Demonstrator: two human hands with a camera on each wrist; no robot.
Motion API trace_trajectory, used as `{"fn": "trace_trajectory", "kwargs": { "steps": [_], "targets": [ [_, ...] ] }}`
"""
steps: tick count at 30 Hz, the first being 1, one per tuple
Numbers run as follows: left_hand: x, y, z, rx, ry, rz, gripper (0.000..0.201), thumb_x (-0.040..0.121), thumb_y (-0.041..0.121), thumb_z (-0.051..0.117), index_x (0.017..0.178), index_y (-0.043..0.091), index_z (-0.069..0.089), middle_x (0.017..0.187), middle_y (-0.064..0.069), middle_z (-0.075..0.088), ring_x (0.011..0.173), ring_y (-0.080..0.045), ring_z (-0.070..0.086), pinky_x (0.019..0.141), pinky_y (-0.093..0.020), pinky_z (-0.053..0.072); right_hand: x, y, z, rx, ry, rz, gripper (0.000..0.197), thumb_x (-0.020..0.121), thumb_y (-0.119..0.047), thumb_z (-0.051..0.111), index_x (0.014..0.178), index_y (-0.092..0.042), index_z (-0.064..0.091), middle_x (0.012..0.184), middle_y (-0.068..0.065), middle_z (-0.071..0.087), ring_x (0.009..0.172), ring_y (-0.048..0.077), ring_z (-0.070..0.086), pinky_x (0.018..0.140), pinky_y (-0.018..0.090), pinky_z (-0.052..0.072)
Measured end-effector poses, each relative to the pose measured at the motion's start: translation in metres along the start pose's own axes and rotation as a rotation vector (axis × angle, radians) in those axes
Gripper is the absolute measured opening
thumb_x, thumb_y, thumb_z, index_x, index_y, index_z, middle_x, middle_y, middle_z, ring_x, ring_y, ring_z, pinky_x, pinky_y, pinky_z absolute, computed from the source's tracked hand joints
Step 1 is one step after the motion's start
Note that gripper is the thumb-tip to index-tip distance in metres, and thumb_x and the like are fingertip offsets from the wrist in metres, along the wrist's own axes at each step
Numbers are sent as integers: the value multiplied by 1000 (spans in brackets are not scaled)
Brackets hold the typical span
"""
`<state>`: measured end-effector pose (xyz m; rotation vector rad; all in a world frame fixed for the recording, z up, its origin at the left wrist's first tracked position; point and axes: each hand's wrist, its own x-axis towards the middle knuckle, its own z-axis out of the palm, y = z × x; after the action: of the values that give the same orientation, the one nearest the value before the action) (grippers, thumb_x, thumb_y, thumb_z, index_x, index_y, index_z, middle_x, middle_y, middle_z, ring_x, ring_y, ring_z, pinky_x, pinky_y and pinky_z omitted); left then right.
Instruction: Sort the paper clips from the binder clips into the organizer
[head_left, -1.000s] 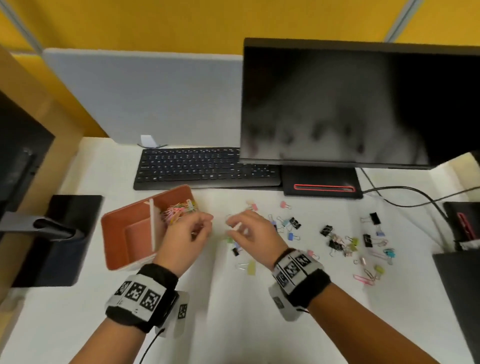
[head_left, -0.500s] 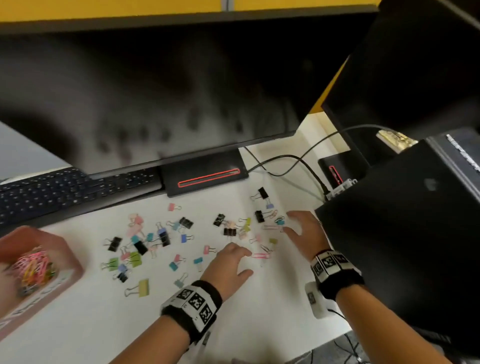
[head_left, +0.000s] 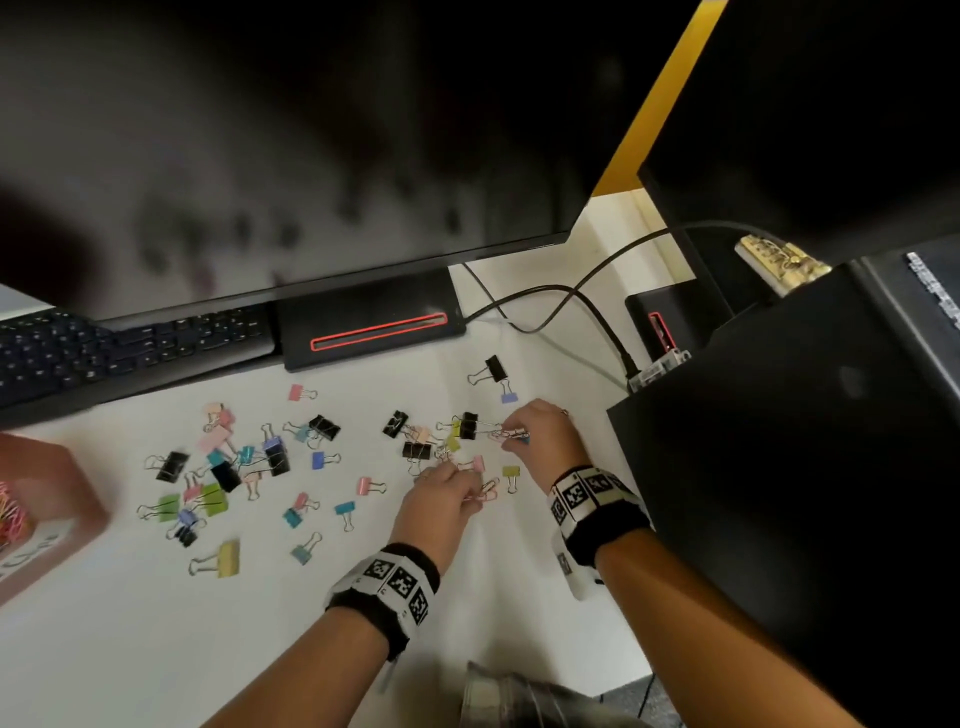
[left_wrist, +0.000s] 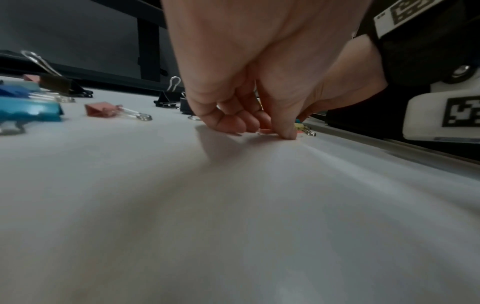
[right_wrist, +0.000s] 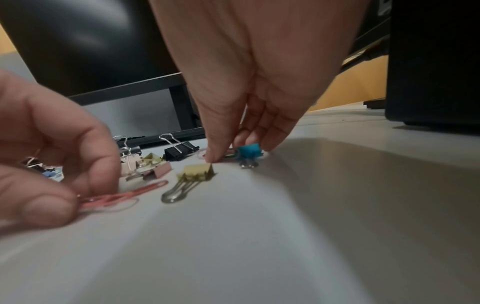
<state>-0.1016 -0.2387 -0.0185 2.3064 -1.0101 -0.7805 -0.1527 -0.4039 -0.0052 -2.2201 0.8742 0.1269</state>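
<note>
Pink paper clips (right_wrist: 114, 198) under left grip (head_left: 441, 499)

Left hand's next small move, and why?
Probably lift. The left hand already pinches the pink wire paper clips flat on the white desk; then carry them to the terracotta organizer, where coloured paper clips already sit.

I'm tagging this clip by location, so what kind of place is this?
Most likely an office desk or cubicle workstation: a large dark monitor on its stand, a black keyboard, and a white desktop strewn with binder clips.
</note>
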Motion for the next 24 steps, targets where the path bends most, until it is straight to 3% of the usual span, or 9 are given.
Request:
{"fn": "trace_trajectory", "kwargs": {
  "steps": [4,9,12,16,20,24],
  "targets": [
    [-1,-5,1,1,20,18,8,84,13,63,91,11,66,93,-6,57,91,-21,49,76,-23,34,0,-3,-2,-98,-65,-14,17,85,-14,64,100,-9,69,101,11,66,99,24,57,91,34,46],
    [0,-10,-1,32,-3,18,4,85,8,60,82,8,62,89,-1,51,87,-17,45,71,-22,32,2,-5,-1,-8,-100,36,18,84,-11,65,100,-6,68,101,14,68,94,26,62,90,37,50],
    [0,-11,-3,60,-28,12,5,87,8,55,83,9,58,85,1,49,85,-16,42,68,-24,30,2,-5,-2,7,-112,49,14,82,-19,68,92,-8,70,95,10,69,88,23,64,87,38,52],
    [-1,-10,-5,96,-58,19,13,92,13,50,100,9,59,96,-5,58,91,-20,48,73,-24,36,-1,-2,-10,165,-18,82,11,83,-25,68,85,-14,66,82,0,65,83,19,64,84,36,54],
    [-1,-12,-4,99,-59,36,12,91,10,50,93,7,61,90,-9,57,87,-23,51,73,-29,43,-7,6,-24,223,146,108,8,83,-19,67,86,-12,64,91,6,66,89,19,62,86,32,54],
    [3,-5,-7,-112,4,-38,4,87,13,59,87,10,61,86,-1,58,80,-16,55,72,-24,43,-13,18,-26,224,92,115,12,81,-21,70,84,-11,64,86,4,67,85,18,64,86,35,55]
  ]
}}
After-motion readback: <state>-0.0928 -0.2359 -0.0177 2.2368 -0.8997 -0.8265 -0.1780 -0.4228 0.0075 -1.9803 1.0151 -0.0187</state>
